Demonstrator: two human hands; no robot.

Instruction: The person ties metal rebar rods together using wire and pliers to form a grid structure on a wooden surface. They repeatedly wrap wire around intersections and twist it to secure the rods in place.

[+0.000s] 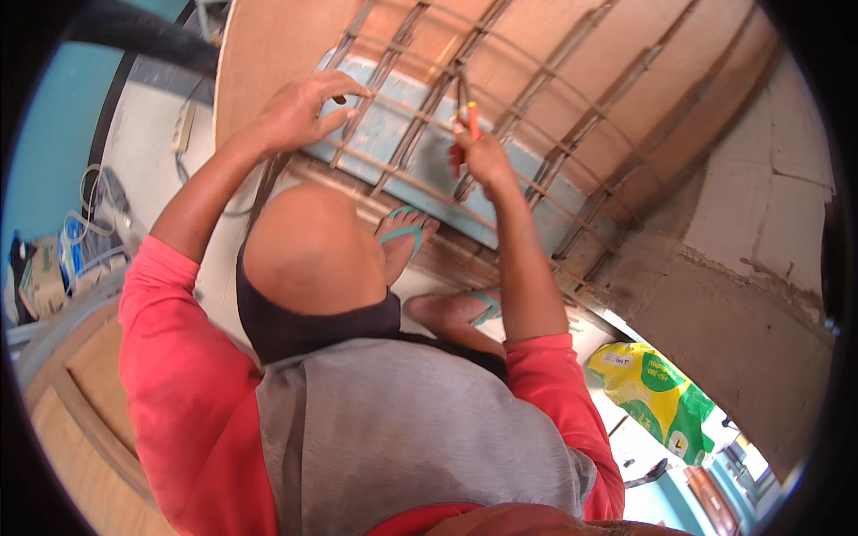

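Note:
My right hand (485,161) is closed around the red-orange handles of a pair of pliers (473,120). Their dark jaws point away from me and meet the bars of a steel rebar grid (416,116); whether they grip a bar or a wire I cannot tell. To the left, my left hand (299,109) hovers at the grid's left edge. Its thumb and forefinger are apart, close to a bar, with nothing visible between them. Long ribbed bars run side by side in the grid, and thinner rods cross them. Beneath it lies a light-blue panel (407,100).
Behind the grid curves a brown wooden board (277,40). A grey cement-faced block wall (751,241) rises at the right, with a yellow-green sack (652,393) below it. At the left are a power strip (183,125), a looped cable (89,201) and a wooden panel (94,420).

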